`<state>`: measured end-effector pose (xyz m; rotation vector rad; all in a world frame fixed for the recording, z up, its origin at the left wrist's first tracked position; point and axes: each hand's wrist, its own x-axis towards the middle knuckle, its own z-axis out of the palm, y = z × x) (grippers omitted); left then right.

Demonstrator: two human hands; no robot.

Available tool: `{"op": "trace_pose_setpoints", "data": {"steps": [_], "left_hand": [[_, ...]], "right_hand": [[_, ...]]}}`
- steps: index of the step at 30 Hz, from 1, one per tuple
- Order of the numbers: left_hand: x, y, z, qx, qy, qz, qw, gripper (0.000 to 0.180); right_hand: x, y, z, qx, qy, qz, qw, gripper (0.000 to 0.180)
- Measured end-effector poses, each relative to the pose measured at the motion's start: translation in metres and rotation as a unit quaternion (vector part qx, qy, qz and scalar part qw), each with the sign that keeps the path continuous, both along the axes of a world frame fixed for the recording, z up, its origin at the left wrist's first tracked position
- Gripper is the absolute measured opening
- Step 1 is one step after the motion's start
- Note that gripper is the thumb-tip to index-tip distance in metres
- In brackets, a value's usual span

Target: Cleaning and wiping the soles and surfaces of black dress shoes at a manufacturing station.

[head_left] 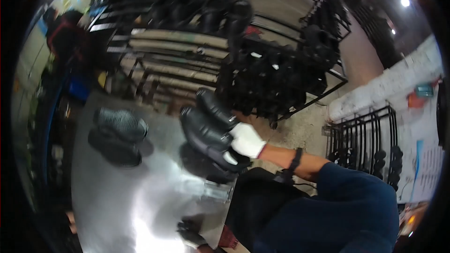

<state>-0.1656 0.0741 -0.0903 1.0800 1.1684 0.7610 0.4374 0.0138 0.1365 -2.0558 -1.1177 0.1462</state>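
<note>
My right hand, in a white glove, is closed on a pair of black shoes. The farther shoe and the nearer shoe are side by side above the right edge of a shiny metal table, toes pointing away to the left. Low in the view, my left hand wears a dark glove with a pale cuff. Its fingers look spread and hold nothing I can see. At the table's left lie a shoe with a ribbed grey sole turned up and a dark shoe beside it.
Behind the table stands a metal rack with black shoes on top. A wheeled rack full of black shoes is right of it. Another black rack leans near the white wall. Someone's fingers show at the left edge.
</note>
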Motion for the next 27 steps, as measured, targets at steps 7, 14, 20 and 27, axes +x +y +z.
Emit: {"op": "trace_pose_setpoints", "data": {"steps": [7,14,20,27], "left_hand": [[0.176,-0.028,0.064,-0.174,0.097,0.086,0.976,0.051],[0.162,-0.017,0.065,-0.254,0.088,0.114,0.956,0.052],[0.239,-0.022,0.102,-0.243,0.156,0.234,0.928,0.04],[0.222,-0.032,0.108,-0.201,0.073,0.26,0.942,0.033]], "right_hand": [[0.356,-0.118,0.198,-0.101,-0.061,-0.375,0.92,0.036],[0.444,-0.084,0.189,-0.31,-0.094,-0.341,0.882,0.05],[0.23,0.048,0.134,0.062,-0.379,-0.132,0.914,0.033],[0.035,0.305,0.011,-0.004,0.683,0.197,0.704,0.036]]}}
